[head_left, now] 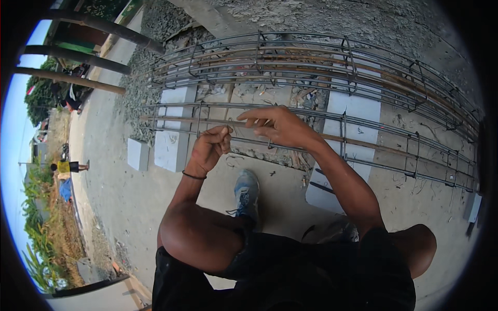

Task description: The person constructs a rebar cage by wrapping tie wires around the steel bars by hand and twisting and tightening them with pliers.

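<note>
My left hand [211, 144] is closed in a pinch on a thin piece of tie wire [231, 122], in front of the near rebar cage. My right hand [282, 126] is held over the same cage with its fingers stretched toward the left one; I see nothing in it. The near rebar cage [381, 145] is a long, narrow frame of steel bars with square stirrups, lying crosswise before me. It rests on pale blocks [173, 150]. Behind it runs a larger rebar cage [306, 67] with more bars, some rusty.
A smaller pale block [137, 154] stands at the left. My shoe [246, 192] is on the concrete near the cage, with wire scraps around. Gravel [137, 103] and wooden poles [104, 62] lie toward the upper left. A person in yellow [65, 167] is far off left.
</note>
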Tool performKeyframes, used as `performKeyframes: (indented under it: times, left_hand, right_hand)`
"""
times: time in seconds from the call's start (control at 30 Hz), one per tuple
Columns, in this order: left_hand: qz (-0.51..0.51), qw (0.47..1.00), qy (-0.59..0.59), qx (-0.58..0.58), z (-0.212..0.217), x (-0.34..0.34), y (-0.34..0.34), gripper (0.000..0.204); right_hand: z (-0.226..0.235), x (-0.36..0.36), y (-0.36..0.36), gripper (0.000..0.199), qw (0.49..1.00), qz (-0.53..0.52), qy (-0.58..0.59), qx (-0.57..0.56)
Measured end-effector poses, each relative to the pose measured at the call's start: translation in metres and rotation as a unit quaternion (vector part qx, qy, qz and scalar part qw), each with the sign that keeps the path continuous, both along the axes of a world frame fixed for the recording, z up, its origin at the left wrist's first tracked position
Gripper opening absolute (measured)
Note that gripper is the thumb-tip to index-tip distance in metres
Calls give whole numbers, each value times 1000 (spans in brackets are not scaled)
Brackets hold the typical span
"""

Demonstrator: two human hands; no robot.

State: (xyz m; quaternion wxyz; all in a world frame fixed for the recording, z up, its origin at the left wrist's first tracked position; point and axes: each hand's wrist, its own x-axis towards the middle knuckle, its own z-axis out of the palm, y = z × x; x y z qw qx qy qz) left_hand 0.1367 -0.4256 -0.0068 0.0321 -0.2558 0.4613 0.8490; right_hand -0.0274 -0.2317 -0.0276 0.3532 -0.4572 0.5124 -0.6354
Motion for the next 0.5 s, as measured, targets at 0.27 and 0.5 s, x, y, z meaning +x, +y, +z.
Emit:
performKeyframes:
  times: [0.27, 0.5]
  left_hand:
    - [-179, 965, 3, -192, -38, -25, -9, 17]
    - [-287, 951, 11, -111, -96, -38, -7, 15]
  right_hand:
    - [-24, 59, -9, 24, 960, -118, -101, 234]
    - [-45, 97, -2, 19, 900, -338, 14, 275]
